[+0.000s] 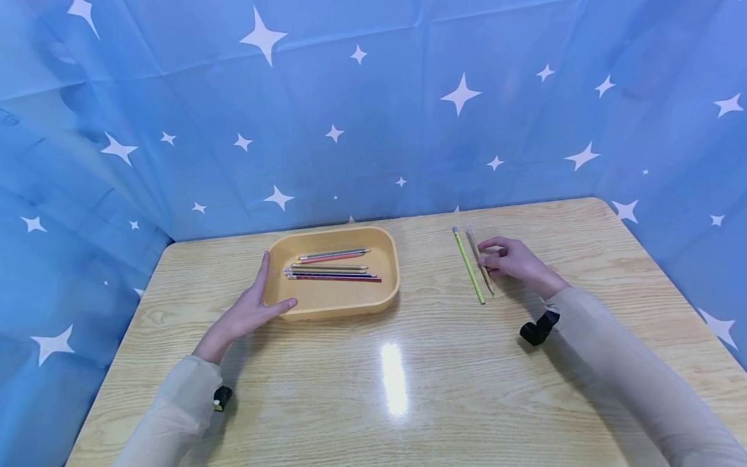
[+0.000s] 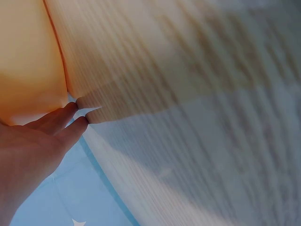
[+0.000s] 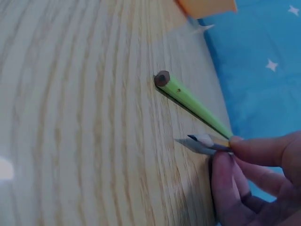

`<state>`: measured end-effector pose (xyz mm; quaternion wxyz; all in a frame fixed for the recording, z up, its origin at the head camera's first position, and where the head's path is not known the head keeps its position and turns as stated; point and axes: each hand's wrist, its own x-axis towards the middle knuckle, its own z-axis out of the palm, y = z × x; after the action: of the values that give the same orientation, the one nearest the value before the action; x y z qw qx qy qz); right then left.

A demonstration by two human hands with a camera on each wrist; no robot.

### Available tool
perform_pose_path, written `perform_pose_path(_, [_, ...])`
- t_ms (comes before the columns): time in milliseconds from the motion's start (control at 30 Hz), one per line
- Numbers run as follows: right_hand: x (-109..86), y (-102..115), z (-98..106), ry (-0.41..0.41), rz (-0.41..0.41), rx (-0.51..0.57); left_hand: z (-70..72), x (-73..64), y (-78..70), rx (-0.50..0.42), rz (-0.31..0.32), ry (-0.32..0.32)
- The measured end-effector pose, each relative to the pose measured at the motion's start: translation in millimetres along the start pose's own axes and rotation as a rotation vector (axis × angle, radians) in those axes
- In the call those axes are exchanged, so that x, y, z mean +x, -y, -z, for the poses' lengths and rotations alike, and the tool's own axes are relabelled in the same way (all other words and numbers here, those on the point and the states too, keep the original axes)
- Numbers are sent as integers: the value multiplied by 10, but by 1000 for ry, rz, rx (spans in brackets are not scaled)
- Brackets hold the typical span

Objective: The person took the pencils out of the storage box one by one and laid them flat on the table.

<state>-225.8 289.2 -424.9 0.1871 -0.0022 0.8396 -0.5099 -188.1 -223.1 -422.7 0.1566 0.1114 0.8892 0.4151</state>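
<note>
A yellow-orange plastic tray (image 1: 332,307) holds several pencils (image 1: 332,266) lying roughly parallel. At its left end, my left hand (image 1: 248,314) rests with straight fingers along the outer wall and the thumb over the front corner; the left wrist view shows the fingers (image 2: 73,129) against that wall. Right of the tray, my right hand (image 1: 516,263) pinches a gold-coloured pencil (image 1: 480,259) between thumb and fingers. Its sharpened grey tip (image 3: 202,139) points toward the near side, low over the tabletop. Just left of it lies a light-green pencil (image 1: 469,266) with an unsharpened near end.
The wood-grain table (image 1: 455,389) has rounded far corners. Behind it and at both sides hangs a blue curtain (image 1: 373,117) with white stars. Each wrist carries a black camera (image 1: 538,327), and a light reflection shines on the tabletop's middle.
</note>
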Motion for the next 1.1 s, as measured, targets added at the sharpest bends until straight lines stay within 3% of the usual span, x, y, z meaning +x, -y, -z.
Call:
perform_pose_path(300, [65,36,-38,-26,-31,-67,4,0,-12,2,2,-4])
perform_pose_path(1100, [62,24,-61,-59,-30,-72,7,4,-15,7,10,4])
